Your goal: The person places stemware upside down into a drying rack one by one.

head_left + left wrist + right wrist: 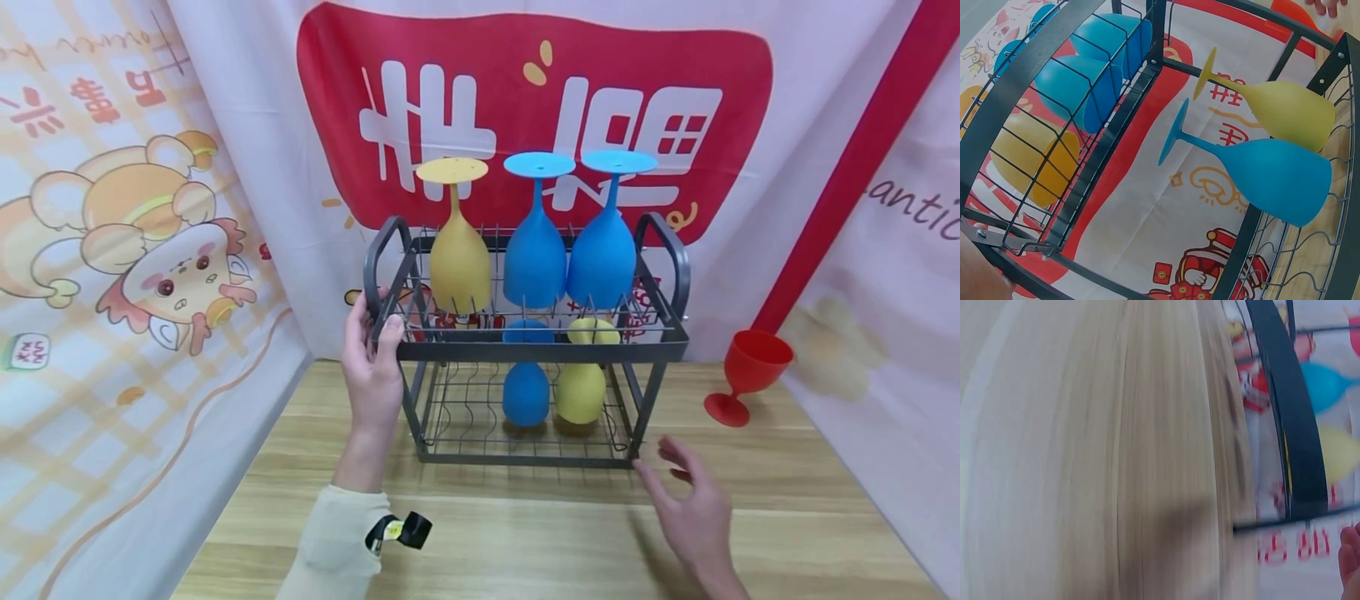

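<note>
My left hand [375, 371] grips the upper left corner of a dark two-tier wire rack [540, 352], its thumb over the front of the frame. My right hand [696, 508] holds nothing; its fingers are spread and relaxed beside the rack's lower right corner. Upside down on the top tier stand a yellow wine glass [460, 262] and two blue wine glasses [534, 267], feet up. The lower tier carries an inverted blue glass [1282, 178] and an inverted yellow glass [1291, 112] side by side, partly hidden by the upper front bar in the head view.
A red wine glass [757, 364] stands upright on the wooden table [525, 542], right of the rack. Printed cloth [255, 75] hangs behind and along both sides. A black strap with a small block [397, 529] sits on the left wrist.
</note>
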`<action>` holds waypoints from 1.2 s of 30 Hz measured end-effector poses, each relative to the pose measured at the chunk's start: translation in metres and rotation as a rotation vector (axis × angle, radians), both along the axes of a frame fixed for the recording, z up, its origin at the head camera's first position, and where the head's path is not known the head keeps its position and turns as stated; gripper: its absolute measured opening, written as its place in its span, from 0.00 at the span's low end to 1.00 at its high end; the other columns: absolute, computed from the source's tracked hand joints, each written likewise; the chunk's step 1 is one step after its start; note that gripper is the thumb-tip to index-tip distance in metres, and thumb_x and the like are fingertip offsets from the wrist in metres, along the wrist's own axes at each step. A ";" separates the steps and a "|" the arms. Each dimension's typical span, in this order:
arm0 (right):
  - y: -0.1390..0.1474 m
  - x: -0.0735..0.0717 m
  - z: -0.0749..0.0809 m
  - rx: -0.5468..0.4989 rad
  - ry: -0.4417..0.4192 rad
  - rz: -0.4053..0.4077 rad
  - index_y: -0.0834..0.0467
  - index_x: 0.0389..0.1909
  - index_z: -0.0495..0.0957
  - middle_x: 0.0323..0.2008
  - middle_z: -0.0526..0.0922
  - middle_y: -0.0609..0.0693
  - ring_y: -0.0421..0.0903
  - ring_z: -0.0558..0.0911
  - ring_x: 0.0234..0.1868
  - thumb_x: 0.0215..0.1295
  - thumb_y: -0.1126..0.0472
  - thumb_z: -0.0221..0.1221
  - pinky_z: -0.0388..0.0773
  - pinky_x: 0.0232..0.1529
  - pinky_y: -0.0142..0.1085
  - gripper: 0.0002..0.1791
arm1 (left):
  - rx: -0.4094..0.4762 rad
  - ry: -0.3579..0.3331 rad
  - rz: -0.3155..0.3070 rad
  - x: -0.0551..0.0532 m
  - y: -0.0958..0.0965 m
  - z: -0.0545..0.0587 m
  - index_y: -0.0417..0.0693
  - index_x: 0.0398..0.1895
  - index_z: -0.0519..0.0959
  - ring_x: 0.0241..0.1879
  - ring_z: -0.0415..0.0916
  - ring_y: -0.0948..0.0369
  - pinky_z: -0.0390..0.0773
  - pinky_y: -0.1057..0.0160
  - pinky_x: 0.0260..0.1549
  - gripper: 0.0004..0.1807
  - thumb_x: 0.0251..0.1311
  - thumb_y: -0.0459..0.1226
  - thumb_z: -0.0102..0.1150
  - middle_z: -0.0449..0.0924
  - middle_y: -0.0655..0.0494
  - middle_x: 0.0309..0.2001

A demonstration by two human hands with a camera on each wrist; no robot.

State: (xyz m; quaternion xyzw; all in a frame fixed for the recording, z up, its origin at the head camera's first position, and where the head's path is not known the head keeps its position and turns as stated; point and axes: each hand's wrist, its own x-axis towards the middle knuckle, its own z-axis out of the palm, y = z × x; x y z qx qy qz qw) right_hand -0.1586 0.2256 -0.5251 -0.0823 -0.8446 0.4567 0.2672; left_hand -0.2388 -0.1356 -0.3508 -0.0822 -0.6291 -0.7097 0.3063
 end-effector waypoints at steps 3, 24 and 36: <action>0.022 -0.001 0.002 -0.034 -0.033 -0.054 0.57 0.69 0.77 0.62 0.86 0.55 0.20 0.75 0.52 0.65 0.54 0.74 0.70 0.52 0.11 0.33 | 0.001 -0.003 0.012 0.000 -0.002 0.000 0.52 0.78 0.68 0.71 0.72 0.54 0.73 0.59 0.70 0.28 0.76 0.37 0.54 0.74 0.48 0.73; 0.152 -0.076 0.040 -0.198 -0.378 -0.163 0.47 0.87 0.37 0.86 0.52 0.57 0.64 0.63 0.81 0.65 0.30 0.65 0.71 0.74 0.62 0.63 | -0.008 -0.020 0.020 0.001 -0.002 -0.003 0.53 0.78 0.68 0.67 0.74 0.59 0.72 0.59 0.69 0.28 0.76 0.37 0.54 0.74 0.48 0.72; 0.192 -0.102 0.045 -0.069 -0.388 -0.007 0.55 0.86 0.28 0.86 0.43 0.65 0.75 0.57 0.78 0.68 0.31 0.63 0.75 0.64 0.70 0.67 | 0.000 -0.014 0.016 0.000 0.000 -0.005 0.52 0.78 0.68 0.69 0.72 0.53 0.72 0.60 0.68 0.28 0.76 0.37 0.54 0.74 0.47 0.73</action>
